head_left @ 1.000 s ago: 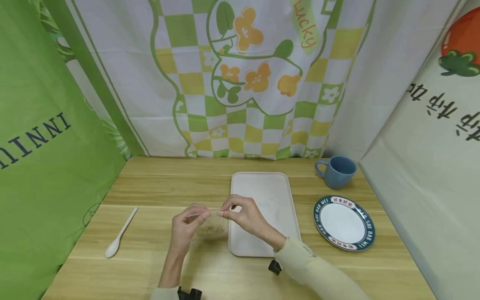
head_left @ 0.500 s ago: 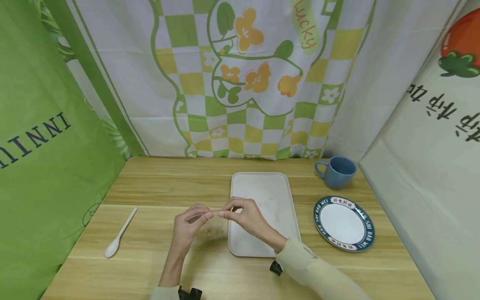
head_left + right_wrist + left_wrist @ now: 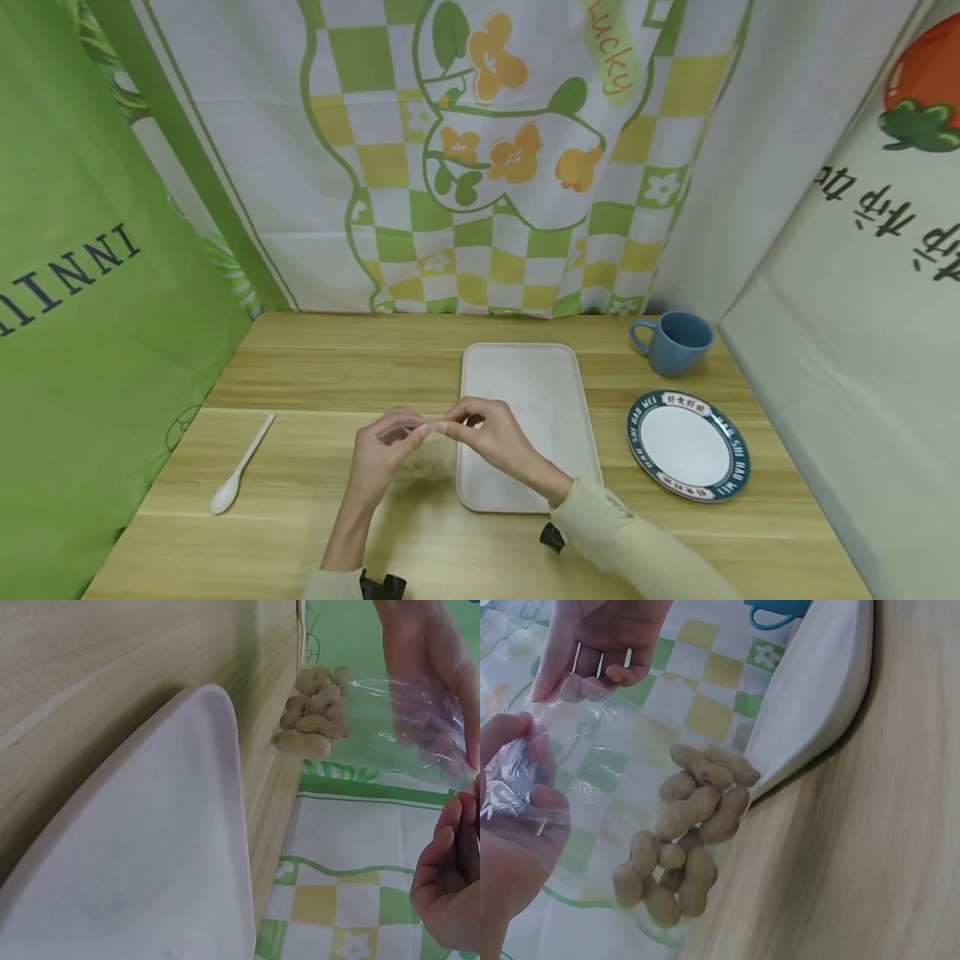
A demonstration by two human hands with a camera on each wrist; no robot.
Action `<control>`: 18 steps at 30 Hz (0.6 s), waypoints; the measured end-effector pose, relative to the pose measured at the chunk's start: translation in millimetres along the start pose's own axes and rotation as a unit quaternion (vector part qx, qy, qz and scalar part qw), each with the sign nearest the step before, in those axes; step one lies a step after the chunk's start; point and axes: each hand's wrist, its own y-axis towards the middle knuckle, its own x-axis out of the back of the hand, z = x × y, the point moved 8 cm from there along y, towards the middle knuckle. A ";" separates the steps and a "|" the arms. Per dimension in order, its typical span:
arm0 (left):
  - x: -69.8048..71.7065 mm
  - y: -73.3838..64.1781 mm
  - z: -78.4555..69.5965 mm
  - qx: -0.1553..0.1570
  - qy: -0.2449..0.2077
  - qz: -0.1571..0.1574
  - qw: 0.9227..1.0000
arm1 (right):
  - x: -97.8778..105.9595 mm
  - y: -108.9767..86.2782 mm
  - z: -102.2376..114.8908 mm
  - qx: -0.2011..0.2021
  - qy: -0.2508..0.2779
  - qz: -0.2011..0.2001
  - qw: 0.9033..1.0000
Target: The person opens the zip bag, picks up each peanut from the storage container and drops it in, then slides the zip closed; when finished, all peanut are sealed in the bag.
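A clear plastic bag (image 3: 592, 772) hangs between the two hands over the table, its upper edge pinched from both sides. Unshelled peanuts (image 3: 694, 814) are gathered at the bottom of it. My left hand (image 3: 378, 450) grips the bag's top at the left, with crumpled film in its palm in the left wrist view. Thumb and fingertips of my right hand (image 3: 491, 429) pinch the same edge close beside the left thumb. From the right wrist, the peanuts (image 3: 322, 712) show through the film, with the right hand (image 3: 450, 885) below the left hand (image 3: 431, 660).
A pale rectangular tray (image 3: 536, 383) lies partly under the right hand. To its right are a blue mug (image 3: 675, 346) and a green-rimmed plate (image 3: 690, 446). A white spoon (image 3: 242, 467) lies at the left of the wooden table (image 3: 300, 367). Printed curtains (image 3: 517, 258) enclose it.
My left hand has shifted slightly right, so its thumb is closer to the right hand's fingertips. The right hand has barely moved; both still hold the bag's edge.
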 end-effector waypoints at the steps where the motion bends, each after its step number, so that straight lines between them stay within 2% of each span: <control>1: 0.1 -0.2 2.1 0.006 0.001 0.003 1.000 | -0.1 0.0 -2.0 -0.006 -0.001 -0.003 1.000; 4: 3.7 -3.4 10.2 0.025 0.011 0.009 1.000 | 0.8 -0.3 -7.9 -0.024 -0.008 -0.016 1.000; 7: 9.7 -9.6 17.2 0.029 0.013 0.010 0.999 | 2.2 -1.9 -15.6 -0.049 -0.009 -0.027 0.998; 11: 18.9 -13.4 25.4 0.039 -0.007 -0.011 0.999 | 0.9 -2.4 -26.8 -0.081 0.012 -0.028 0.996; 14: 24.6 -6.3 32.6 0.088 0.001 -0.038 0.995 | -1.8 1.6 -30.8 -0.096 0.020 -0.019 0.995; 15: 24.4 -1.8 31.1 0.110 0.010 -0.043 0.993 | -2.0 3.7 -32.5 -0.098 0.022 -0.018 0.995; 18: 26.2 15.0 40.8 0.152 0.054 -0.053 0.985 | 0.7 10.5 -39.2 -0.101 -0.022 -0.021 0.994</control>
